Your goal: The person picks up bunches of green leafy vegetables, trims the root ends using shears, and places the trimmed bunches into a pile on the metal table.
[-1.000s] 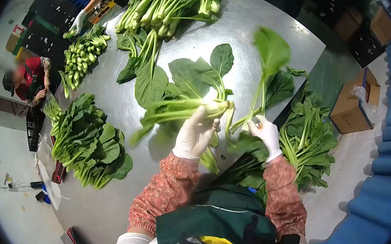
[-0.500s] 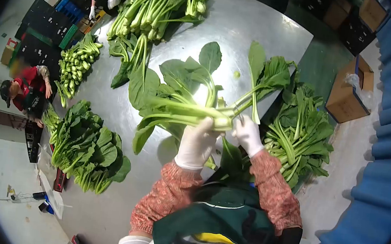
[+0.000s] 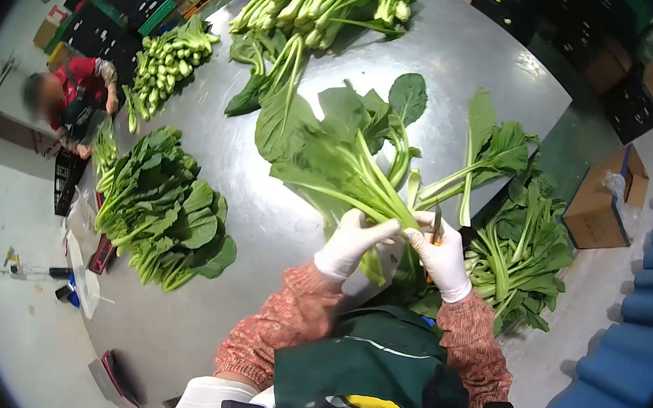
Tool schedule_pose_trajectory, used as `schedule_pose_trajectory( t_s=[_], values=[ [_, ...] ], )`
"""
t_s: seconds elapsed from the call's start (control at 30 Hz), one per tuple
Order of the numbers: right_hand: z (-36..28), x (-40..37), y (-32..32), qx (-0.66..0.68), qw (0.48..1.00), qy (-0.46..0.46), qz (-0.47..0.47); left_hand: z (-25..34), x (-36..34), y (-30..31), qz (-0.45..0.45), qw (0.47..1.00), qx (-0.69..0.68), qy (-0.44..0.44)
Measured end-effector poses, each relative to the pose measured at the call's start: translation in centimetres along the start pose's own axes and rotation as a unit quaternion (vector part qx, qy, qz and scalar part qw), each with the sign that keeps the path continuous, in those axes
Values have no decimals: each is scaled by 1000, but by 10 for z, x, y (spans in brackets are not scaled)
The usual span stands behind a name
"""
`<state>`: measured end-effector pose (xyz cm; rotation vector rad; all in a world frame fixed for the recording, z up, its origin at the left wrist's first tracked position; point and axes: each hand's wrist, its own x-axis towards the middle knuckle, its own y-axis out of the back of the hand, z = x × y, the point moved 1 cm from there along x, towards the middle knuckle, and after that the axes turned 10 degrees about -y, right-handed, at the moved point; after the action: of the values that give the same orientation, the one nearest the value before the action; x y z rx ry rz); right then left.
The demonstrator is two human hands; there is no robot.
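My gloved left hand (image 3: 354, 243) is closed at the lower stalks of a head of leafy greens (image 3: 374, 179), its thumb and fingers pinching near the base. The broad leaves fan out to the upper left over the metal table. Close beside it, my gloved right hand (image 3: 443, 258) has its fingertips at the butt of the same head. A small knife (image 3: 437, 231) with some orange on it is gripped in that right hand, its dark blade pointing up. Loose leaves (image 3: 480, 161) lie just beyond the right hand.
Piles of greens lie on the metal table (image 3: 205, 142): one at the left (image 3: 168, 214), one at the back (image 3: 309, 1). Trimmed leaves (image 3: 518, 258) fill a spot at the right edge. A cardboard box (image 3: 605, 199) stands on the floor. A co-worker in red (image 3: 77, 95) is at the left.
The head of greens has turned from lying sideways to slanting up-left. The knife has gone from the stalk base to upright in my right hand, whose fingers now touch the butt. The view has shifted.
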<state>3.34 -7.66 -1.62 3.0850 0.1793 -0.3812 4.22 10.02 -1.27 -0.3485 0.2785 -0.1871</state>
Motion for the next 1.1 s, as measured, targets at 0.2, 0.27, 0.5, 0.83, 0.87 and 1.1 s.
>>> schedule_pose_trajectory(
  t_s=[0.2, 0.27, 0.5, 0.83, 0.87, 1.1],
  values=[
    [15, 5, -2, 158, 976, -153, -15, -11, -2, 12, 39, 998, -27, -30],
    [7, 7, 1, 194, 967, -159, -47, -9, -3, 15, 16, 998, -47, -35],
    [14, 39, 48, 296, 945, -83, 114, 5, -28, 59, 60, 995, -67, -35],
    [23, 56, -2, -401, 895, -23, 193, 16, -65, 97, 107, 951, -242, -160],
    [19, 61, -23, -369, 924, -56, 88, 11, -61, 94, 99, 943, -274, -160],
    [68, 112, -34, -268, 961, 16, 73, 4, -58, 95, 180, 924, -314, -121]
  ],
)
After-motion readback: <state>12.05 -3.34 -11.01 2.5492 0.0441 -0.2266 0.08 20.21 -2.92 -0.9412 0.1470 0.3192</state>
